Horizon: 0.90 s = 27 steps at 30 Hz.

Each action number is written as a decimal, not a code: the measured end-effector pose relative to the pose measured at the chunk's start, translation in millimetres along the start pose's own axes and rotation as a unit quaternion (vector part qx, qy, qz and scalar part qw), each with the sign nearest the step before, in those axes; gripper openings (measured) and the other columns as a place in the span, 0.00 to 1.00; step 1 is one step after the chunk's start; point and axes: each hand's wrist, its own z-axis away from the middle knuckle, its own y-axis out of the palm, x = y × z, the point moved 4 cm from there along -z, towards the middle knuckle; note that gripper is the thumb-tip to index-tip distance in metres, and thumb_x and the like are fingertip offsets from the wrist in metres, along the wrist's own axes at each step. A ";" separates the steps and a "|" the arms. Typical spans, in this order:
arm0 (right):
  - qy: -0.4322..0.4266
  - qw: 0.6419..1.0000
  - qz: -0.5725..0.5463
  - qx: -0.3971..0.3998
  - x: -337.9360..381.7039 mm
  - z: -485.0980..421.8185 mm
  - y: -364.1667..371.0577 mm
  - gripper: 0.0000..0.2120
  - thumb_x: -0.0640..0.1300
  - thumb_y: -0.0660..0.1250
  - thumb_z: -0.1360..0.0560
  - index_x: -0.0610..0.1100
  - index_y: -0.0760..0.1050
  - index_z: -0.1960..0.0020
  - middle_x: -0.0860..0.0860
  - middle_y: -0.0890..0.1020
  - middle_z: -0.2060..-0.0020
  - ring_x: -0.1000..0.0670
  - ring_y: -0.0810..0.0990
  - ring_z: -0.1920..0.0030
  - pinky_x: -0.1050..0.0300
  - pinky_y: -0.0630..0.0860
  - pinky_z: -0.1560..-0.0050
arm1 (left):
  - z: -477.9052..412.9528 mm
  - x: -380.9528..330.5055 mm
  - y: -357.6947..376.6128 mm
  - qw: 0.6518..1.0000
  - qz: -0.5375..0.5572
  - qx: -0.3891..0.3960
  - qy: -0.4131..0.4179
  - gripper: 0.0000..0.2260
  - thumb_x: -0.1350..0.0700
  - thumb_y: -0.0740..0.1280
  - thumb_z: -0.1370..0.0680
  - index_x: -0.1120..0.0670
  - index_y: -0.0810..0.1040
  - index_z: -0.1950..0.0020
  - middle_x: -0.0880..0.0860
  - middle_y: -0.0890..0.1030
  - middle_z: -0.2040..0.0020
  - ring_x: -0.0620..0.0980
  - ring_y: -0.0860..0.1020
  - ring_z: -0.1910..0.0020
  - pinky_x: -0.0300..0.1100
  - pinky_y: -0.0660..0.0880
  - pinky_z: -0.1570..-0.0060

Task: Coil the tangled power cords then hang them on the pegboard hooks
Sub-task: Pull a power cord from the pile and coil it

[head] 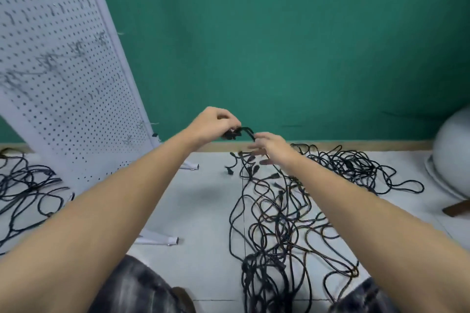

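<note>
Standing at left on the floor: one white pegboard (63, 84). Two black cord heaps: big tangle (279, 211) at right, small tangle (25, 190) at far left. Both arms stretched forward, raised over the big tangle. Left hand (213, 122) clenched round one cord end (245, 131). Right hand (269, 146) just beside it, fingers blurred, can't tell its grasp.

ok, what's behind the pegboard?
Green wall above; on the floor, a pile of black cords runs out of sight behind the pegboard. How much cord it hides cannot be seen.
</note>
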 end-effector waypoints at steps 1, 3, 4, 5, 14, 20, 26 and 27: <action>-0.005 1.000 -0.016 -0.006 11.1 -2.2 -8.5 0.13 0.41 0.61 0.17 0.47 0.73 0.33 0.47 0.84 0.39 0.50 0.83 0.43 0.47 0.79 0.42 | 1.8 -6.5 0.6 1.000 0.020 -0.005 0.007 0.05 0.56 0.71 0.23 0.51 0.87 0.56 0.45 0.86 0.60 0.44 0.80 0.60 0.38 0.76 0.55; -0.027 0.999 -0.042 -0.010 27.3 -4.1 -25.7 0.13 0.40 0.61 0.17 0.46 0.77 0.35 0.49 0.84 0.38 0.50 0.81 0.37 0.44 0.77 0.37 | 7.3 -16.1 6.2 0.997 0.075 0.002 0.010 0.03 0.57 0.72 0.23 0.53 0.86 0.54 0.49 0.86 0.56 0.45 0.80 0.58 0.39 0.76 0.54; -0.042 0.998 -0.044 -0.007 33.7 -2.7 -32.9 0.13 0.39 0.60 0.17 0.46 0.79 0.37 0.50 0.84 0.39 0.50 0.81 0.37 0.44 0.77 0.36 | 8.9 -17.9 10.0 0.994 0.110 0.010 0.008 0.02 0.57 0.73 0.23 0.54 0.85 0.53 0.50 0.86 0.55 0.45 0.82 0.56 0.41 0.77 0.52; -0.056 0.998 -0.040 -0.005 38.1 -0.5 -38.8 0.14 0.37 0.60 0.18 0.47 0.81 0.38 0.51 0.85 0.40 0.51 0.81 0.37 0.45 0.78 0.36 | 10.2 -17.8 14.4 0.989 0.147 0.016 0.003 0.03 0.57 0.73 0.22 0.55 0.85 0.52 0.51 0.87 0.54 0.46 0.83 0.55 0.43 0.78 0.50; -0.192 0.981 0.022 0.027 51.5 6.6 -51.4 0.18 0.34 0.73 0.24 0.49 0.81 0.38 0.48 0.86 0.43 0.54 0.83 0.43 0.58 0.80 0.44 | -4.7 -13.7 41.5 0.926 0.367 0.078 -0.024 0.14 0.53 0.65 0.17 0.62 0.81 0.40 0.65 0.84 0.42 0.58 0.84 0.43 0.46 0.78 0.38; -0.278 0.948 0.135 -0.082 48.6 -2.2 -73.2 0.08 0.45 0.77 0.25 0.55 0.84 0.47 0.56 0.85 0.50 0.58 0.82 0.47 0.63 0.73 0.42 | -18.1 -23.4 56.8 0.957 0.282 0.075 -0.003 0.13 0.49 0.63 0.15 0.57 0.82 0.44 0.57 0.87 0.51 0.55 0.86 0.51 0.45 0.82 0.49; -0.260 0.936 0.231 -0.060 46.1 -4.2 -83.2 0.10 0.53 0.75 0.24 0.48 0.82 0.59 0.52 0.83 0.66 0.53 0.77 0.64 0.58 0.70 0.60 | -36.8 -22.5 51.7 0.991 0.068 0.018 0.110 0.06 0.54 0.72 0.19 0.46 0.84 0.44 0.40 0.85 0.50 0.41 0.81 0.54 0.39 0.76 0.48; -0.255 0.931 0.257 -0.056 44.5 -6.2 -84.2 0.11 0.54 0.75 0.24 0.47 0.82 0.58 0.49 0.83 0.65 0.48 0.78 0.63 0.56 0.70 0.60 | -38.4 -25.0 51.3 0.989 0.069 0.036 0.129 0.12 0.59 0.72 0.20 0.46 0.83 0.38 0.41 0.85 0.45 0.41 0.82 0.46 0.35 0.76 0.42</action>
